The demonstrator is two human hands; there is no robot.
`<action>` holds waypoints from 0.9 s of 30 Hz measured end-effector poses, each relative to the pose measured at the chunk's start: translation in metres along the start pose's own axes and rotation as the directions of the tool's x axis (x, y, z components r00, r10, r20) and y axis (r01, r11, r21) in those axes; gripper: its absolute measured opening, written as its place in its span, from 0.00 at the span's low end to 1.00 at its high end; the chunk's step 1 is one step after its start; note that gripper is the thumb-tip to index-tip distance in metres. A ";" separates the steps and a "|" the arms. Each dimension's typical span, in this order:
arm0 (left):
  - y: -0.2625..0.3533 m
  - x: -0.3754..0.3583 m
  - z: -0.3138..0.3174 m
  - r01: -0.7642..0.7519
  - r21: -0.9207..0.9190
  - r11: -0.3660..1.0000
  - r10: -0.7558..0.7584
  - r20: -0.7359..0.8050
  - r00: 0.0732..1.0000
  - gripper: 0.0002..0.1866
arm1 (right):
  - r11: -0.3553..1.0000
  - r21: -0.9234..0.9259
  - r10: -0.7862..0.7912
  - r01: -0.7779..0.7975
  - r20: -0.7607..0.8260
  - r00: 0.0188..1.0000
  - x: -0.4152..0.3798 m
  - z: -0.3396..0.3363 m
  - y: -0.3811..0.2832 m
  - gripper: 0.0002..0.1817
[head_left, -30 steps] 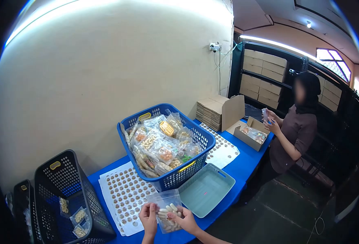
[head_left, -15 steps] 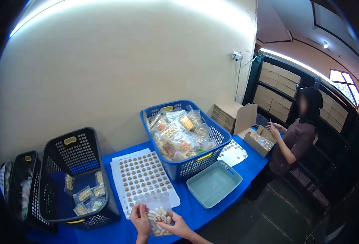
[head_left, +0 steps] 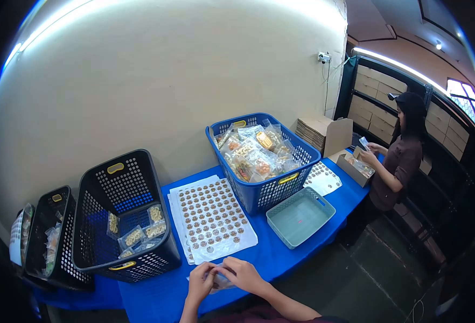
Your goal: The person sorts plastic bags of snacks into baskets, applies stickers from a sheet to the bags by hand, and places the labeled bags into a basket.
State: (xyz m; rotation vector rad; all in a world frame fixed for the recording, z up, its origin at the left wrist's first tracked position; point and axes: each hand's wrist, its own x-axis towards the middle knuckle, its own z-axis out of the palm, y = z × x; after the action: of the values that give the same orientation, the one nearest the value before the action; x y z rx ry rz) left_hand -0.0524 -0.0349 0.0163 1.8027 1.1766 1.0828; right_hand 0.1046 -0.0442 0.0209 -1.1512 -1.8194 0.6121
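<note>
Near the front edge of the table, a clear plastic pouch (head_left: 222,283) hangs between my two hands, mostly covered by them. My left hand (head_left: 201,281) pinches its top edge from the left. From the right, my right hand (head_left: 242,273) grips the same edge, its fingers close against the left ones. What lies inside the pouch is largely hidden now. Just beyond my hands is a sheet of round stickers (head_left: 216,215), printed in rows on white paper, with further sheets under it.
A black basket (head_left: 124,269) with several filled pouches stands left, beside a narrower black basket (head_left: 68,269). Behind the stickers, a blue basket (head_left: 259,195) is heaped with packets. Right are a green tray (head_left: 302,237), an open carton (head_left: 364,175) and a person (head_left: 402,156) holding a packet.
Both hands have come together at the pouch's top; before, the right lay on its front and white pieces showed inside. The view has shifted left. The other person's packet is raised.
</note>
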 end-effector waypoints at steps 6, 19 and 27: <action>-0.023 0.004 -0.008 -0.014 -0.136 0.991 -0.033 -0.333 0.942 0.06 | 0.989 0.110 0.108 -0.099 -0.082 0.991 0.005 0.033 -0.009 0.11; -0.035 0.008 0.008 0.052 -0.241 0.969 -0.168 -0.488 0.857 0.08 | 0.991 0.006 0.136 -0.136 -0.001 0.991 -0.027 0.013 -0.021 0.09; -0.031 0.000 0.025 0.075 0.199 0.977 0.054 -0.573 0.818 0.08 | 0.921 0.265 0.299 -0.286 -0.007 0.954 -0.050 0.026 0.003 0.09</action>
State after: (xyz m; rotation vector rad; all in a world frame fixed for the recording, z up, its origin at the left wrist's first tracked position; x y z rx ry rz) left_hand -0.0399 -0.0275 -0.0205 1.6599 1.7106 1.6207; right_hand 0.0930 -0.0859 -0.0151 -1.2525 -1.4828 0.9601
